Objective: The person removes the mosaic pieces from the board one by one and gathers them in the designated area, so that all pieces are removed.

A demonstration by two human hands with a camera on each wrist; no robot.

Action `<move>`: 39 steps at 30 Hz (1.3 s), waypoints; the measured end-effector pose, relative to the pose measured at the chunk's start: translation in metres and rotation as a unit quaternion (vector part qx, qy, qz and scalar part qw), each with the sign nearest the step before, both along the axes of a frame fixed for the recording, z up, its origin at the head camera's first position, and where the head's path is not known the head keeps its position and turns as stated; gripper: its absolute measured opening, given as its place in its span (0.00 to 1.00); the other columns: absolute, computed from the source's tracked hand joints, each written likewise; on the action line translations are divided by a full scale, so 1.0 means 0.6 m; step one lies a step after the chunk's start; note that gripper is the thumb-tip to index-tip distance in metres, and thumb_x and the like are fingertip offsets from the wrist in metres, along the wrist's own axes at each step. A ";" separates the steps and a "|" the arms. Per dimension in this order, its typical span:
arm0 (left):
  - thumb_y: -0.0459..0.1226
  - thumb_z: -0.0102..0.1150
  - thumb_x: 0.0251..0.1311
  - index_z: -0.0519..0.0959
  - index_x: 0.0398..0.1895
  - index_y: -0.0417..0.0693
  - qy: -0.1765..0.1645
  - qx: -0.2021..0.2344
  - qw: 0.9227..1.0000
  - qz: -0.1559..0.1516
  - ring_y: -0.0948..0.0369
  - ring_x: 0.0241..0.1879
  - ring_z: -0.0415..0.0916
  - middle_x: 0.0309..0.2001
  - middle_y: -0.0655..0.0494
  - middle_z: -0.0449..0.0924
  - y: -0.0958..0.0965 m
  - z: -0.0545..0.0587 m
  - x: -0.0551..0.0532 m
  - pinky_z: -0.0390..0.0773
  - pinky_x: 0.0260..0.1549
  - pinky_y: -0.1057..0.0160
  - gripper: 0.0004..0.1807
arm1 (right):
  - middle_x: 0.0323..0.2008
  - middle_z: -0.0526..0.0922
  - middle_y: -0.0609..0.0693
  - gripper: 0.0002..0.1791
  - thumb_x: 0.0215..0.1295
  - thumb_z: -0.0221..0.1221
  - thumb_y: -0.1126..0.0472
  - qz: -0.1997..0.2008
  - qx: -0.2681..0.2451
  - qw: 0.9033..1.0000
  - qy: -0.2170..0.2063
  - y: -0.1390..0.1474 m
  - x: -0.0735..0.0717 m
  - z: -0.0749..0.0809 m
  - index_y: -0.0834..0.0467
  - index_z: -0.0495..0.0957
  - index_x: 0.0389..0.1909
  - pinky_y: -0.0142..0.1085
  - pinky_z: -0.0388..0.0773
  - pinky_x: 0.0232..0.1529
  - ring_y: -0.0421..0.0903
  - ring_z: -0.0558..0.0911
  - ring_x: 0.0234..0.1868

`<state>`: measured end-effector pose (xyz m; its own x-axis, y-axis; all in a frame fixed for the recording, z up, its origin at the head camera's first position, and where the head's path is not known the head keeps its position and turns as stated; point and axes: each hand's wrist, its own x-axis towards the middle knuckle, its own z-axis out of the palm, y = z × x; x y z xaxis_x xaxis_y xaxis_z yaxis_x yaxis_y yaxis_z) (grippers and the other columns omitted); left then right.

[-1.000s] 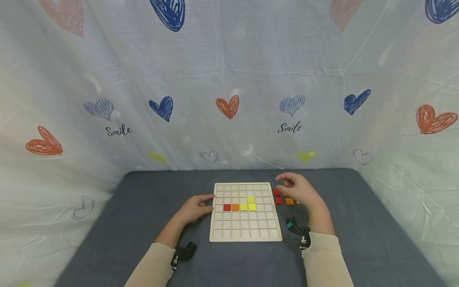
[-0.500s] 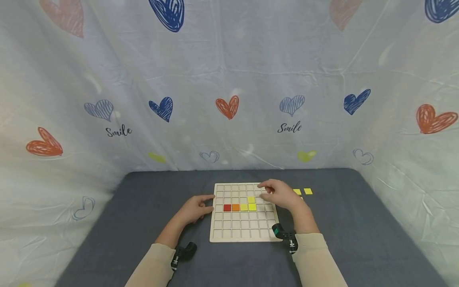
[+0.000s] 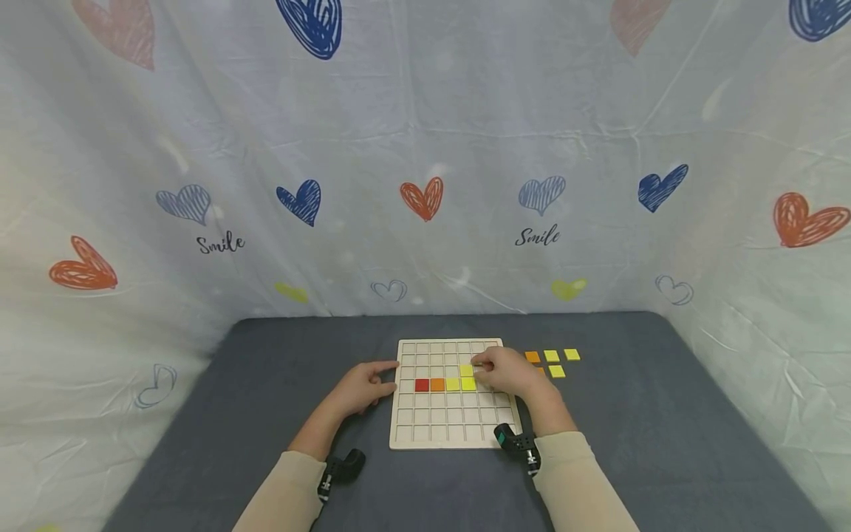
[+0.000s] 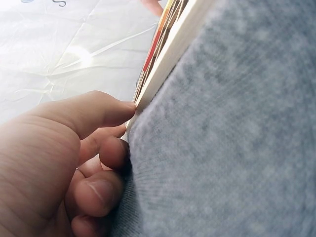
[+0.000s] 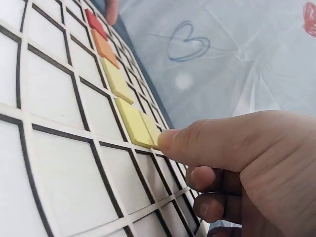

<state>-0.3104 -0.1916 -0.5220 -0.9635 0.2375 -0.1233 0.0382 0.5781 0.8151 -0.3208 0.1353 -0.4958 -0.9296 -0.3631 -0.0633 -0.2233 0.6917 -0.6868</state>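
Note:
A pale wooden grid board lies on the dark cloth with a row of red, orange and two yellow tiles. One more yellow tile sits in the cell behind the row's right end. At that tile, my right hand has its thumb and index finger pinched in on the right side. The right wrist view shows the thumb tip at the tile's edge; the index finger is hidden. My left hand touches the board's left edge with thumb and extended index finger, its other fingers curled beneath.
Loose yellow and orange tiles lie right of the board, partly hidden by the right hand. A heart-print curtain hangs behind the dark cloth-covered table. Each wrist wears a black camera mount.
My right hand has moved left from above the loose tiles onto the board, its thumb and index finger closing at the rear yellow tile. The left hand stays at the board's edge.

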 end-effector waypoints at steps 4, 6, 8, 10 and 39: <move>0.39 0.70 0.65 0.78 0.69 0.52 -0.001 0.001 1.000 0.000 0.64 0.08 0.53 0.13 0.56 0.69 0.001 0.001 0.001 0.59 0.09 0.64 0.28 | 0.33 0.82 0.48 0.16 0.70 0.62 0.64 -0.011 0.000 1.000 0.011 -0.004 0.004 0.000 0.61 0.85 0.57 0.38 0.65 0.31 0.43 0.67 0.25; 0.39 0.70 0.65 0.78 0.69 0.52 0.000 0.002 1.000 0.001 0.64 0.08 0.53 0.13 0.56 0.69 0.001 0.001 0.002 0.59 0.09 0.64 0.28 | 0.41 0.85 0.47 0.15 0.70 0.62 0.64 -0.015 0.002 1.000 0.016 -0.005 0.005 0.001 0.60 0.86 0.55 0.39 0.68 0.33 0.43 0.72 0.29; 0.39 0.69 0.65 0.78 0.69 0.52 0.001 0.004 1.000 0.001 0.64 0.08 0.53 0.13 0.56 0.69 0.001 0.002 0.002 0.59 0.09 0.64 0.28 | 0.40 0.85 0.47 0.15 0.70 0.62 0.64 -0.016 0.000 1.000 0.015 -0.007 0.005 0.001 0.61 0.86 0.55 0.40 0.69 0.34 0.43 0.72 0.30; 0.39 0.69 0.65 0.78 0.69 0.52 0.003 0.006 1.000 0.000 0.64 0.08 0.53 0.13 0.56 0.69 0.001 0.002 0.003 0.59 0.10 0.64 0.28 | 0.33 0.81 0.46 0.15 0.71 0.62 0.64 -0.016 -0.005 1.000 0.011 -0.007 0.005 0.001 0.61 0.85 0.55 0.39 0.68 0.33 0.43 0.70 0.27; 0.38 0.68 0.66 0.77 0.70 0.53 -0.013 0.009 1.000 0.005 0.64 0.08 0.51 0.13 0.55 0.70 0.002 0.003 0.001 0.58 0.10 0.64 0.28 | 0.30 0.69 0.49 0.12 0.69 0.67 0.61 -0.034 -0.067 0.995 0.067 0.013 0.005 0.035 0.56 0.85 0.51 0.45 0.66 0.39 0.47 0.69 0.35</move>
